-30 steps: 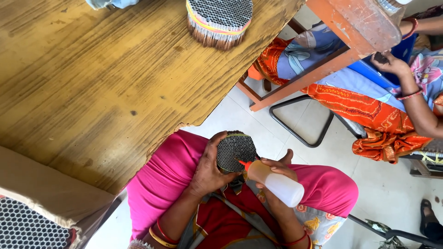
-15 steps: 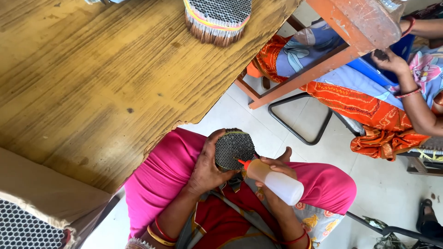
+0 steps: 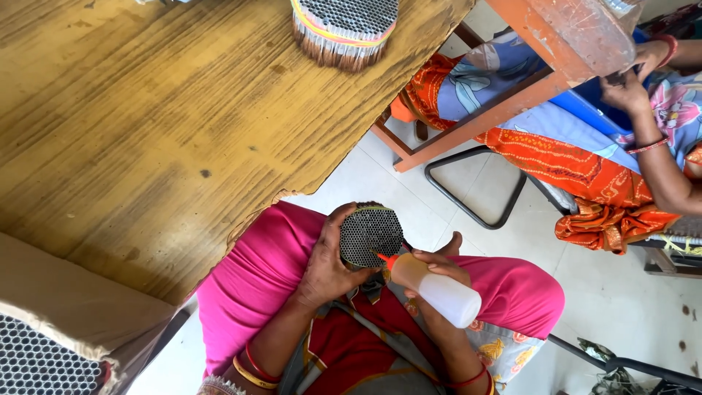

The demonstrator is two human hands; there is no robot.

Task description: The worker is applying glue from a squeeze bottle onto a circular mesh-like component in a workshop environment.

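Two things fill our hands: a round bundle of thin dark tubes bound with a yellow band (image 3: 371,235), its honeycomb end face turned up toward us, and a white plastic squeeze bottle with an orange nozzle (image 3: 433,289). We hold the bundle over our lap, above the pink cloth (image 3: 256,285) on our knees, just off the edge of the table. Our left hand (image 3: 325,267) is wrapped around the bundle's side, fingers curled over its rim. Our right hand (image 3: 439,267) is closed around the bottle, tilting it so that the orange tip meets the lower edge of the bundle's face. Red and gold bangles (image 3: 252,369) sit on our left wrist. Beside us spreads a worn yellow-brown wooden table (image 3: 146,132), and at its far edge stands a second, larger banded bundle of tubes (image 3: 344,25). Another honeycomb face of tubes (image 3: 40,362) shows at the lower left corner. Across the white floor, another person in orange patterned cloth (image 3: 585,175) sits by an orange-painted wooden frame (image 3: 512,88), a hand (image 3: 625,91) raised to it.
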